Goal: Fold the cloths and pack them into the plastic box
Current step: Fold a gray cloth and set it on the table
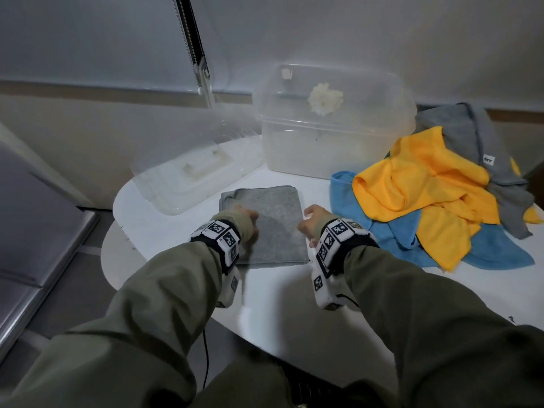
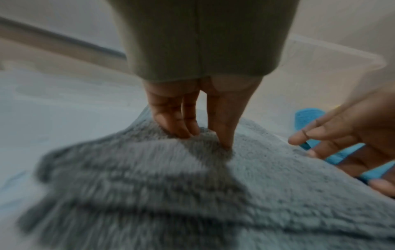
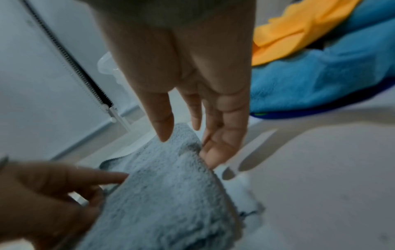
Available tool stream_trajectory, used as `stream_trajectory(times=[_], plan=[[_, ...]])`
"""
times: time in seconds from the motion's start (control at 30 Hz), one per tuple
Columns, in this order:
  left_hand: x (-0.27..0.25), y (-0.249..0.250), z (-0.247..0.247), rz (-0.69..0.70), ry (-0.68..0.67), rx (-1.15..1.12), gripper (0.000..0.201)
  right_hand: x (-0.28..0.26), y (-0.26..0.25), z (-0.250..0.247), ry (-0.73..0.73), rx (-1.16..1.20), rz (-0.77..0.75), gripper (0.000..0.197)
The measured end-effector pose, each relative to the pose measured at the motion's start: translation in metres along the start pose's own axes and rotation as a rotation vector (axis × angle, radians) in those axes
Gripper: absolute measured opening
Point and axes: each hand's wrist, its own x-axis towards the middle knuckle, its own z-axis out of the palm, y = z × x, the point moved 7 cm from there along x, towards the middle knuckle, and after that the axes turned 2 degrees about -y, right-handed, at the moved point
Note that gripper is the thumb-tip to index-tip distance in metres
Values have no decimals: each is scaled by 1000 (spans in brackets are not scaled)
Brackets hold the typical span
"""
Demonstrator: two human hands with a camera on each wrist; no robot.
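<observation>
Folded grey cloth (image 1: 266,223) is lying flat at the centre of the head frame on the white table (image 1: 164,231), its long axis running from lower frame toward the plastic box (image 1: 329,134) in the upper middle. Left hand (image 1: 245,220) is sitting on the cloth's left side; right hand (image 1: 313,220) is hanging at its right edge. Clear lid (image 1: 188,178) is lying to the upper left, and yellow (image 1: 424,187), blue (image 1: 394,231) and grey cloths (image 1: 471,134) are piling up at the right.

Left wrist view is adding what the head view is hiding: straight fingertips (image 2: 181,126) are pressing down into the pile, not pinching. Right wrist view is showing the right hand's fingers (image 3: 213,152) loosely spread, the lowest touching the cloth's edge, gripping nothing.
</observation>
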Motion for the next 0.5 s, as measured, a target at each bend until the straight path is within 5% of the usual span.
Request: stream_trajectory(times=[0.1,0.23,0.37,0.43,0.5], plan=[[-2,-2,13,1,-58,-21,61,-7,-4,4,-90,-67,106,55],[4,-15,17,25,-71,-122,59,-28,-42,-10,-115,-151,65,54],[-2,-30,8,-10,52,-847,38,-33,-100,1,-75,89,-143,67],[-6,-48,9,-107,58,-1306,63,-45,-123,19,-157,1,-244,70],[-8,-58,12,-158,-51,-1386,77,-55,-133,36,-164,-194,-305,58]])
